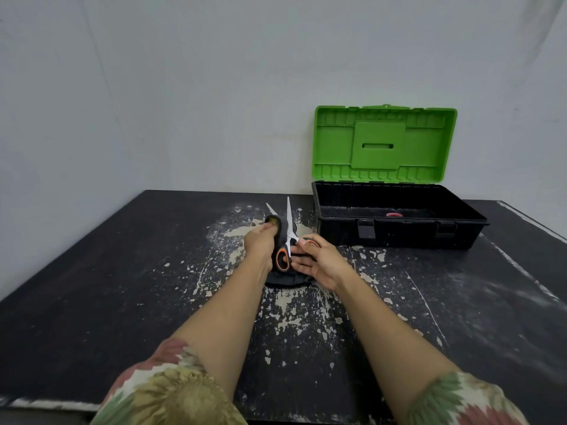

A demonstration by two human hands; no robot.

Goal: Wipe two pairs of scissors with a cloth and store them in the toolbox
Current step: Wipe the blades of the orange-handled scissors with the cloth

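Observation:
A pair of scissors [288, 222] with black-and-orange handles is held open above the table, blades pointing away from me. My left hand [260, 244] grips a dark cloth [276, 223] wrapped around the left blade, whose tip sticks out past the cloth. My right hand [319, 262] pinches the right handle loop between thumb and fingers. The rest of the dark cloth hangs down onto the table under both hands. The toolbox [399, 237], a black tub with its green lid [383, 142] raised, stands at the back right. A small red-rimmed item [395, 215] lies inside it.
The black table [107, 271] has worn, flaking paint with pale patches around the middle. A plain light wall rises just behind the table and the toolbox. My floral sleeves show at the bottom of the view.

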